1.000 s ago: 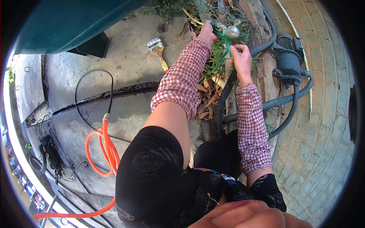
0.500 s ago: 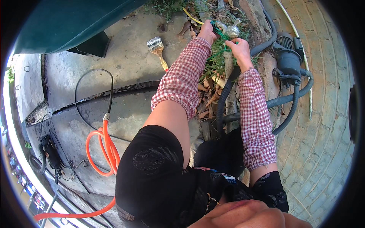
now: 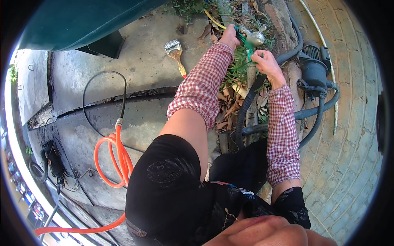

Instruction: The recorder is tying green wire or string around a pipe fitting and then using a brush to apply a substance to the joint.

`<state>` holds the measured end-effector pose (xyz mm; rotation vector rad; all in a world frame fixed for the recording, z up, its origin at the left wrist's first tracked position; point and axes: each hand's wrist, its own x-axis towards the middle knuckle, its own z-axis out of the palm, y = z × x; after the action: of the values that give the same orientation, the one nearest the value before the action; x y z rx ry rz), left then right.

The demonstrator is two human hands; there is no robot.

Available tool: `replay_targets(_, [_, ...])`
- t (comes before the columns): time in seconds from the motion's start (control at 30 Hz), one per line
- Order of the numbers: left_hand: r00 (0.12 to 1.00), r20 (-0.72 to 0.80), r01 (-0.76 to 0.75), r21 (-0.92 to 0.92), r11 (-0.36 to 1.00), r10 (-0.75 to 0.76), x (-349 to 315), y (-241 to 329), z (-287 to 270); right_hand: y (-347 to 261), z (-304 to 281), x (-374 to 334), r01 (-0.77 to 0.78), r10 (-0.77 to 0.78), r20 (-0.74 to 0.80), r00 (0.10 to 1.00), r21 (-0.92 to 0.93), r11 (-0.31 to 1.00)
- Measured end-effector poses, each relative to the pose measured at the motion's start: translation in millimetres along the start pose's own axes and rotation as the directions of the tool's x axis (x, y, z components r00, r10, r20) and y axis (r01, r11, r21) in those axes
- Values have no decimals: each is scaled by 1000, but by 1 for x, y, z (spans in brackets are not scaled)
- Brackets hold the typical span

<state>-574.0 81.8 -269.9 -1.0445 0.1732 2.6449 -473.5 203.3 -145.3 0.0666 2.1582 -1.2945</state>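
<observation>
At the top of the view, a metal tap (image 3: pixel 257 38) stands on an upright pipe (image 3: pixel 251 75) with green string (image 3: pixel 248 49) wound about it. My left hand (image 3: pixel 231 38) is closed at the tap's left side, where a yellow hose (image 3: pixel 215 20) runs up to it. Its fingertips are partly hidden, but green string shows at them. Just right of the pipe, my right hand (image 3: pixel 267 64) pinches a length of the green string between thumb and bent fingers. Both forearms wear red-and-white checked sleeves.
A paintbrush (image 3: pixel 175 53) lies on the concrete left of my left arm. Beside the pipe are a black corrugated hose (image 3: pixel 245 110), dry leaves and weeds. A dark pump (image 3: pixel 313 69) stands at right. An orange hose (image 3: pixel 116 158) lies coiled at left, below a dark green tank (image 3: pixel 82 24).
My right hand has pulled back from the tap, down and to the right, with the string still pinched. My left hand stays by the tap. The whole view has shifted slightly.
</observation>
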Motion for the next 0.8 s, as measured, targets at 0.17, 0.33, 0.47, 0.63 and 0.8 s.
replay_targets(0.17, [1000, -25, 5, 34, 999, -5, -1, 1, -1, -8, 10, -21, 168, -482, -353, 802, -641, 749])
replay_targets(0.33, [999, -35, 0, 11, 1000, 1, 2, 2, -4, -22, 23, -9, -29, -410, -529, 743, -638, 770])
replay_targets(0.47, [1000, 12, 27, 14, 1000, -27, 5, -5, 3, 12, 26, 23, 79, -445, -670, 594, -502, 861])
replay_targets(0.63, [997, 59, 44, -15, 999, -43, 9, 0, -3, 31, 33, 20, 423, -263, -656, 707, 95, 901])
replay_targets(0.8, [1000, -16, 18, -10, 1000, -18, 7, -3, -2, 16, 40, -5, 509, -296, -604, 740, 215, 833])
